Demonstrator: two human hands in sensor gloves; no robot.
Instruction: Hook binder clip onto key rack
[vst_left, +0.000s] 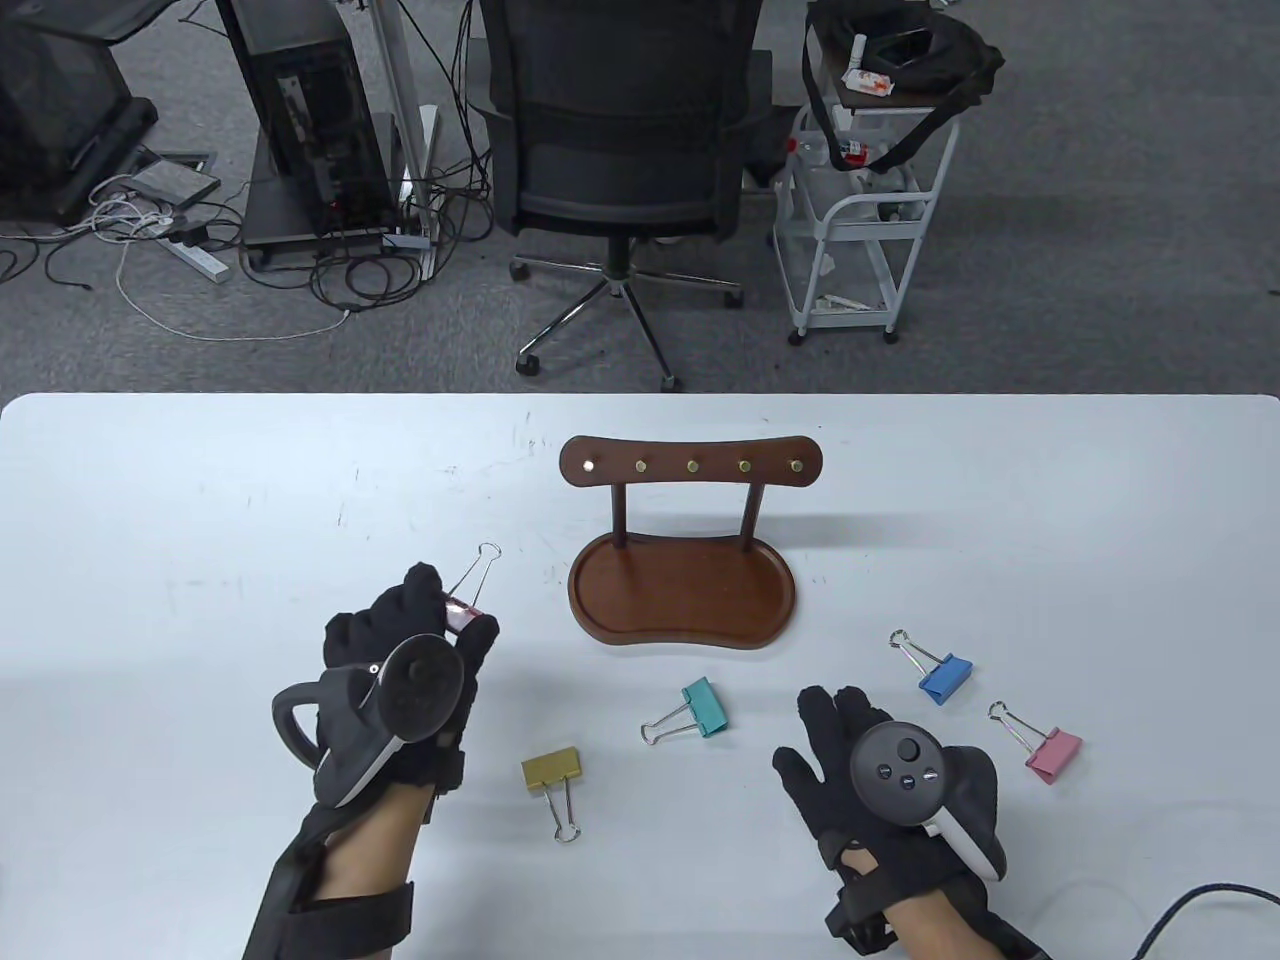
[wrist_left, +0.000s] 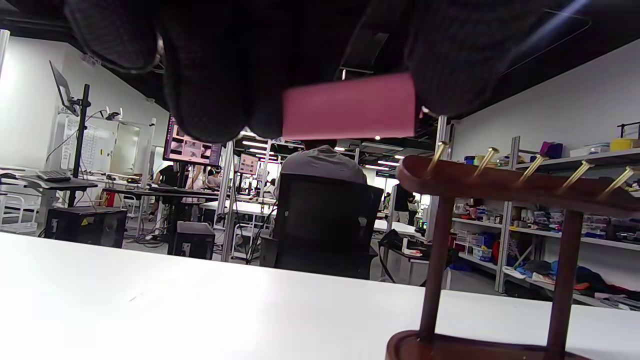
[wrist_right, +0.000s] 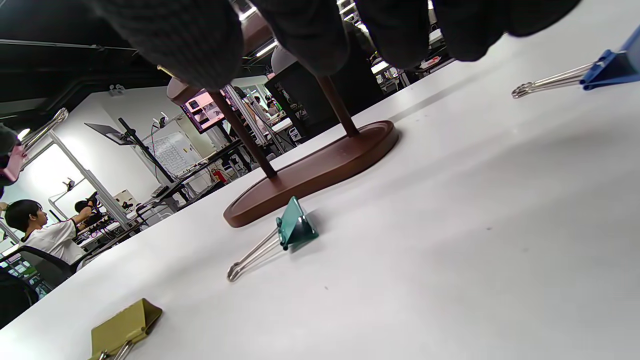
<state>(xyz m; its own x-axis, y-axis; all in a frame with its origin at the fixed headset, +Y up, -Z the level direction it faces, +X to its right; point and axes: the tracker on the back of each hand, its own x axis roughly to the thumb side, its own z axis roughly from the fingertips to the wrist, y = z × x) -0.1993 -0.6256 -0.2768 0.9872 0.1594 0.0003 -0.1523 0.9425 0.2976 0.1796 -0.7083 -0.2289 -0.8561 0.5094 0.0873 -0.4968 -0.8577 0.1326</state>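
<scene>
The brown wooden key rack (vst_left: 690, 468) stands mid-table, with several brass pegs along its top bar and a tray base (vst_left: 682, 598). My left hand (vst_left: 440, 625) holds a pink binder clip (vst_left: 462, 612) up off the table, left of the rack; its wire handle (vst_left: 478, 567) points up and away. In the left wrist view the pink clip (wrist_left: 349, 106) sits between my fingers, close to the rack's leftmost peg (wrist_left: 438, 152). My right hand (vst_left: 835, 735) rests flat and empty on the table, right of the teal clip.
Loose clips lie on the table: teal (vst_left: 704, 706), gold (vst_left: 552, 768), blue (vst_left: 945, 677), another pink (vst_left: 1054, 753). Teal (wrist_right: 295, 227), gold (wrist_right: 125, 327) and blue (wrist_right: 610, 67) show in the right wrist view. An office chair (vst_left: 625, 130) and a cart (vst_left: 865, 200) stand beyond the table's far edge.
</scene>
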